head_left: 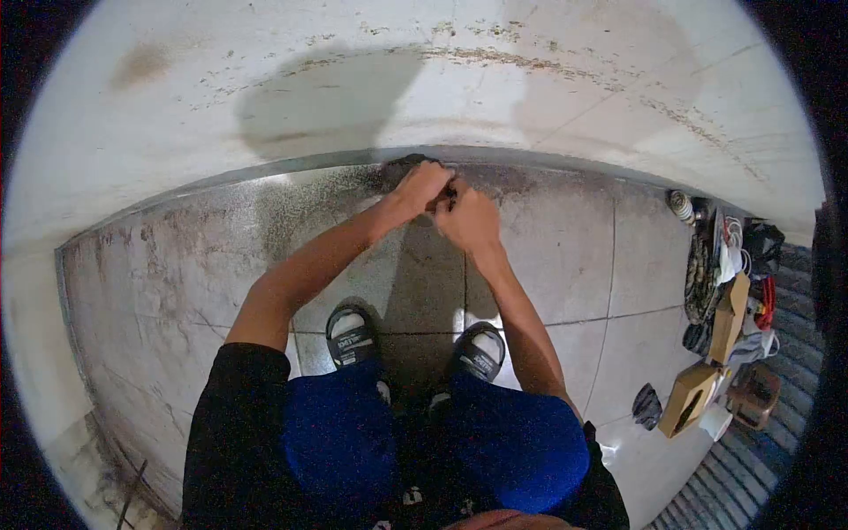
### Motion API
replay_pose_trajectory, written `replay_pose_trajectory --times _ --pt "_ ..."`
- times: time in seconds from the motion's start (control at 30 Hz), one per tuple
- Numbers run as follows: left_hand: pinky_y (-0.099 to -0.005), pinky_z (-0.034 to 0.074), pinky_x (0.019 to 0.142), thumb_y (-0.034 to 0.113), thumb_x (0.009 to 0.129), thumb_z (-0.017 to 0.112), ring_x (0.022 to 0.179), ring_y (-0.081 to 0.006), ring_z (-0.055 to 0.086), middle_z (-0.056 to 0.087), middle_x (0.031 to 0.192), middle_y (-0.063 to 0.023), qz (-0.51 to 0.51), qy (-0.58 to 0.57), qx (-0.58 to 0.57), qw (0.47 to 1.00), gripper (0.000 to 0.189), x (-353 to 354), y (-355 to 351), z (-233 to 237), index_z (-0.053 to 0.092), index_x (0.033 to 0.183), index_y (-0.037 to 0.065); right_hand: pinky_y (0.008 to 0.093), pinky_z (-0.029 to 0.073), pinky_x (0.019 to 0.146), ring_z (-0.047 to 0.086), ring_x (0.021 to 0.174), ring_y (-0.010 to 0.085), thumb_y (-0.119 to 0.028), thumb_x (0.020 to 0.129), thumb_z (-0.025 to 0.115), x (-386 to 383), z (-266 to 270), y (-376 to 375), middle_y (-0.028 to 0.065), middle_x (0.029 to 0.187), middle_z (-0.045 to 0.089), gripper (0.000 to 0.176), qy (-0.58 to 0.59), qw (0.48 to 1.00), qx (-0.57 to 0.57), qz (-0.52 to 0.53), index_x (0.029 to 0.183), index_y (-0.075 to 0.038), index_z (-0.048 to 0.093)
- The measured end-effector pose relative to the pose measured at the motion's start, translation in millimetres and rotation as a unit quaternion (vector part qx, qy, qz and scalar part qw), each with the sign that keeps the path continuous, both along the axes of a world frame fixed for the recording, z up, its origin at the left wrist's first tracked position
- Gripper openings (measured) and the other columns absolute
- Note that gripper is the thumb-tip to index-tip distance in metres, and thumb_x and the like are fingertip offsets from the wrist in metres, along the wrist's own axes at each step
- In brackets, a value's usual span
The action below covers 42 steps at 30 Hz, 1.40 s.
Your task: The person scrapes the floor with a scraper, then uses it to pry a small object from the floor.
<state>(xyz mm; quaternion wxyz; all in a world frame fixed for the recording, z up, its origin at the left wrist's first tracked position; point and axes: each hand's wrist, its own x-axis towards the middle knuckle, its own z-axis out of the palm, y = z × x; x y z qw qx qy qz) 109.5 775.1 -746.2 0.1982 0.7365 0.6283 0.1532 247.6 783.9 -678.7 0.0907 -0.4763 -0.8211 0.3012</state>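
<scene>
Both my hands meet low over the tiled floor (565, 256), near the foot of the white wall (565, 53). My left hand (424, 186) is closed around part of a dark, crumpled thing (408, 162) that looks like a wet cloth. Close beside it on the right, my right hand (470, 218) has its fingers curled onto the same dark thing, which shows between the two hands. The fingertips are partly hidden. Left of the hands, the floor looks wet and stained.
My sandalled feet (353, 340) stand below the hands. On the right lie an open cardboard box (689, 399), a brown plastic item (753, 396), a dark crumpled bag (647, 406), a striped roll (680, 207) and cables, beside a ridged surface (742, 477).
</scene>
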Motion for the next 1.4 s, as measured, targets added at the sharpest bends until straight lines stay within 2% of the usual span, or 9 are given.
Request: replay_pose_trajectory --times 0.1,0.2,0.33,0.6,0.67,0.9,1.0,1.27,1.4 --pt "-0.0390 0.053 0.064 0.006 0.070 0.060 0.076 -0.0327 0.065 0.062 0.077 -0.0210 -0.003 -0.009 -0.063 0.998 0.009 9 -12 -2 0.061 0.075 -0.001 0.0492 0.049 0.067 0.062 0.072 0.0409 -0.022 0.075 0.057 12 9 -17 0.0233 0.079 0.064 0.025 -0.024 0.999 -0.022 -0.003 0.093 -0.005 0.062" --pt "-0.0391 0.053 0.065 0.006 0.071 0.060 0.076 -0.0334 0.065 0.062 0.077 -0.0201 -0.026 0.102 0.032 0.994 0.010 22 -25 -25 0.062 0.079 0.001 0.0486 0.049 0.067 0.062 0.073 0.0408 -0.023 0.075 0.057 18 4 -27 0.0224 0.079 0.064 0.025 -0.032 0.999 -0.032 -0.008 0.092 -0.005 0.062" --pt "-0.0412 0.052 0.067 0.008 0.072 0.060 0.074 -0.0339 0.064 0.062 0.076 -0.0203 -0.006 -0.026 0.037 0.999 0.012 4 -1 -12 0.061 0.082 0.002 0.0487 0.049 0.066 0.062 0.073 0.0404 -0.024 0.075 0.058 8 4 -5 0.0218 0.077 0.064 0.026 -0.037 0.999 -0.003 -0.005 0.093 -0.006 0.061" --pt "-0.0422 0.052 0.065 0.006 0.066 0.062 0.077 -0.0333 0.064 0.062 0.074 -0.0216 -0.019 0.079 0.007 0.997 0.013 36 -36 -23 0.060 0.076 -0.001 0.0475 0.050 0.065 0.062 0.071 0.0397 -0.024 0.074 0.058 36 4 -37 0.0228 0.076 0.063 0.029 -0.060 0.998 -0.024 0.011 0.096 -0.006 0.061" --pt "-0.0426 0.052 0.065 0.007 0.069 0.058 0.077 -0.0339 0.064 0.062 0.078 -0.0227 -0.059 0.055 -0.057 0.995 0.011 24 -23 39 0.060 0.076 -0.002 0.0489 0.050 0.066 0.062 0.069 0.0409 -0.024 0.073 0.058 29 11 -17 0.0232 0.073 0.063 0.033 -0.049 0.998 -0.021 0.032 0.100 -0.004 0.059" --pt "-0.0400 0.053 0.062 0.010 0.060 0.066 0.071 -0.0335 0.064 0.060 0.067 -0.0225 -0.038 0.088 0.063 0.993 0.020 36 -34 -26 0.061 0.073 -0.004 0.0482 0.050 0.067 0.062 0.073 0.0402 -0.023 0.074 0.057 31 3 -40 0.0216 0.079 0.064 0.027 -0.045 0.999 -0.029 -0.007 0.095 -0.007 0.064" --pt "-0.0396 0.053 0.063 0.012 0.061 0.065 0.071 -0.0332 0.064 0.061 0.070 -0.0222 -0.082 0.106 -0.046 0.990 0.017 22 -20 12 0.062 0.069 -0.003 0.0483 0.050 0.067 0.062 0.072 0.0404 -0.023 0.073 0.058 29 7 -24 0.0225 0.077 0.064 0.029 -0.027 0.999 -0.028 0.005 0.096 -0.005 0.063" --pt "-0.0395 0.055 0.062 0.007 0.060 0.067 0.069 -0.0328 0.065 0.064 0.072 -0.0181 -0.036 0.095 0.029 0.994 0.015 35 -31 -46 0.064 0.072 -0.002 0.0478 0.049 0.069 0.061 0.076 0.0407 -0.022 0.073 0.057 33 7 -31 0.0231 0.082 0.064 0.031 -0.024 0.999 -0.046 0.003 0.099 -0.004 0.061" --pt "-0.0389 0.054 0.062 0.004 0.056 0.068 0.070 -0.0331 0.065 0.064 0.072 -0.0182 -0.037 0.035 0.026 0.998 0.013 22 -10 -6 0.063 0.067 -0.001 0.0496 0.050 0.065 0.062 0.069 0.0408 -0.021 0.071 0.058 25 2 -13 0.0241 0.075 0.063 0.034 -0.005 1.000 0.002 0.009 0.101 -0.004 0.060"
